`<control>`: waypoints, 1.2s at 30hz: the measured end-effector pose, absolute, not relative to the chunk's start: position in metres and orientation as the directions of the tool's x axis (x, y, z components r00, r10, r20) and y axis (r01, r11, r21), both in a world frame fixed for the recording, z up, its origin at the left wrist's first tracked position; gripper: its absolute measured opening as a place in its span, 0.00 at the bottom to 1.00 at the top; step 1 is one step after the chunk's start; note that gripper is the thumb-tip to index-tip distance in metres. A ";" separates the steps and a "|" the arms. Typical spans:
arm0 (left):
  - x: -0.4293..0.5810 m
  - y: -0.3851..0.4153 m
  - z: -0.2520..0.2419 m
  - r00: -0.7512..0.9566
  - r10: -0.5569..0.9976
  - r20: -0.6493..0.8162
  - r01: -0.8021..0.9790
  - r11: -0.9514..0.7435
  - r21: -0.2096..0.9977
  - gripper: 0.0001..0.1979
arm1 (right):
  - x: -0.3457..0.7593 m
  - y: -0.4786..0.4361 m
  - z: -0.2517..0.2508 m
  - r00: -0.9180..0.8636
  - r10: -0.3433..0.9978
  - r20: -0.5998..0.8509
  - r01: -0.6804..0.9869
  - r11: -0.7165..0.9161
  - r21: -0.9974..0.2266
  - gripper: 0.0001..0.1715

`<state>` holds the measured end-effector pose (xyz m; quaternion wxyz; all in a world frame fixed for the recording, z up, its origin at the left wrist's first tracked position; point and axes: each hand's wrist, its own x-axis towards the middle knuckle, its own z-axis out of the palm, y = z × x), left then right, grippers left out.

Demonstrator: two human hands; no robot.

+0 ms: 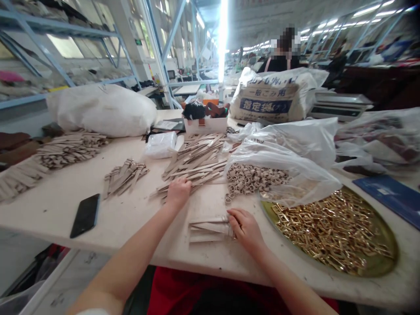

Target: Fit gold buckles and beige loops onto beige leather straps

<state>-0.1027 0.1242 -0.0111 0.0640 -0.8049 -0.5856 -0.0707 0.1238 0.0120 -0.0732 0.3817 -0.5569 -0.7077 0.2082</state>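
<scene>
My left hand (178, 191) reaches forward and rests, fingers curled down, on the near end of a heap of beige leather straps (197, 162) in the middle of the table. My right hand (245, 228) lies nearer to me, fingers bent onto the end of a small bunch of straps (208, 228) laid side by side. Just beyond it sits a pile of small beige loops (252, 178) spilling from a clear plastic bag. A round tray (377, 263) full of gold metal buckles (331, 232) is to the right of my right hand.
A black phone (85, 215) lies near the table's front left edge. More strap piles (124, 176) (68, 148) sit to the left. White sacks (103, 109) (275, 94), a small white box (206, 124) and plastic bags stand behind. A person works across the table.
</scene>
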 end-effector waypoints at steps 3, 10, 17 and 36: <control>-0.092 0.090 0.003 0.439 0.854 0.278 0.896 -0.440 -0.063 0.11 | 0.127 0.011 -0.068 0.070 0.926 0.372 0.559 0.272 -0.783 0.17; -0.043 -0.023 0.020 0.858 0.373 0.354 0.315 -0.925 0.211 0.13 | 0.143 -0.004 -0.031 0.068 0.996 -0.056 0.023 -0.057 -0.998 0.25; -0.014 -0.036 -0.002 0.494 0.847 -0.197 0.117 0.160 0.980 0.10 | 0.131 -0.026 -0.028 0.219 0.964 -0.150 0.011 -0.157 -0.988 0.25; 0.001 -0.021 0.006 0.392 0.779 -0.490 -0.096 0.564 0.820 0.11 | 0.206 0.065 -0.027 -0.128 0.965 0.230 0.974 0.166 -0.154 0.13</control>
